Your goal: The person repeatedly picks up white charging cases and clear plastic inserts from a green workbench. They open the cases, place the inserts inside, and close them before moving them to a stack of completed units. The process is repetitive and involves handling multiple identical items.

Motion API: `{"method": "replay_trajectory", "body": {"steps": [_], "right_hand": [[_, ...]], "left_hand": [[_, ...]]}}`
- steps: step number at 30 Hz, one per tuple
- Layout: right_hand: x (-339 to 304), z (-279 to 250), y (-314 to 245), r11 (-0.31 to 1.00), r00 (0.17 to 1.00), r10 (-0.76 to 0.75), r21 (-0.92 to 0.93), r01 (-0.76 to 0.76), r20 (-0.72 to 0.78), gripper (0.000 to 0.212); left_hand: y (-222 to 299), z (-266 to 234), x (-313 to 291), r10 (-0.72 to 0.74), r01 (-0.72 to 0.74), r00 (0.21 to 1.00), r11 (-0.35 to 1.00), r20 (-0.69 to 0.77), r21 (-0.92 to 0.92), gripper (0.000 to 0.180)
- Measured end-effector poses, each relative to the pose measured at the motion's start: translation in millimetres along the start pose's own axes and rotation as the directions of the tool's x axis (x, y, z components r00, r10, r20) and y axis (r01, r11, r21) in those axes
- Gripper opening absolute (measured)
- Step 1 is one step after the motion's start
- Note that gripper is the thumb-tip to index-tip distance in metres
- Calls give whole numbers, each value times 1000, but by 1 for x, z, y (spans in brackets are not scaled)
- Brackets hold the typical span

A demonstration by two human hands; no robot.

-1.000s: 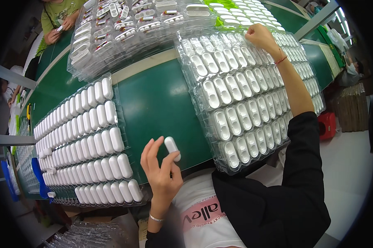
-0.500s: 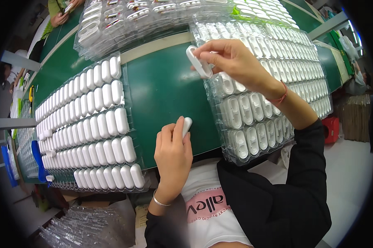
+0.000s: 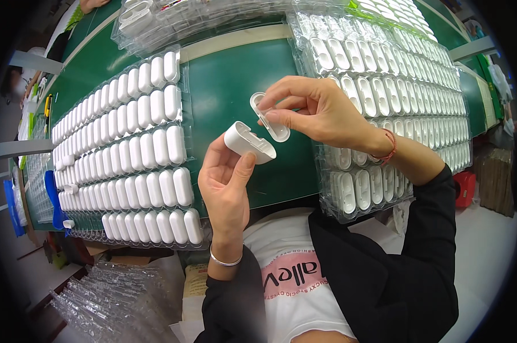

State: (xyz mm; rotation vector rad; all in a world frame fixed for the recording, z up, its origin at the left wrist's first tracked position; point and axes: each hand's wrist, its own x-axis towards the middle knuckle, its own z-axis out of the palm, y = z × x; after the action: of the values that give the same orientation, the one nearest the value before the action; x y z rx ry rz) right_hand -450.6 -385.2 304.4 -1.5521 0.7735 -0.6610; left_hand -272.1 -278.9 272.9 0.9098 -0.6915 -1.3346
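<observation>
My left hand point(image 3: 224, 191) is closed around a hollow white earbud case shell point(image 3: 248, 144), thumb on its near side, the open end tilted up and to the right. In my right hand point(image 3: 330, 114), a thin white oval case lid point(image 3: 279, 129) is pinched between thumb and fingers, its hollow side partly in sight. Lid and shell are close together, with the lid just above the shell's opening; a narrow gap seems to part them.
To the left, a clear plastic tray point(image 3: 185, 134) bears rows of rounded white case shells point(image 3: 175, 146). Stacked clear trays on the right hold rows of hollow white oval pieces point(image 3: 378, 96). More trays point(image 3: 172, 34) stand at the back of the green table point(image 3: 224, 74).
My left hand has turned over and lifted the shell, so its open end now shows. My right hand has lowered the lid toward it. The whole view has shifted slightly.
</observation>
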Motion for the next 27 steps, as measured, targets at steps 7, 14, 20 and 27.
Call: {"method": "replay_trajectory", "body": {"steps": [7,14,20,27], "right_hand": [[-3,4,1,981,984,-177,-82,175,-11,19],[-3,7,2,924,953,-304,-245,294,0,18],[-4,7,1,984,986,-167,-72,165,-20,25],[-2,5,4,984,987,-154,-82,157,38,31]], "left_hand": [[-2,1,5,-57,57,998,998,16,-24,43],[-7,-4,5,-43,44,999,999,28,-23,43],[-8,-4,4,69,-71,997,996,-47,-51,42],[-9,-2,3,136,-136,991,990,19,26,41]]}}
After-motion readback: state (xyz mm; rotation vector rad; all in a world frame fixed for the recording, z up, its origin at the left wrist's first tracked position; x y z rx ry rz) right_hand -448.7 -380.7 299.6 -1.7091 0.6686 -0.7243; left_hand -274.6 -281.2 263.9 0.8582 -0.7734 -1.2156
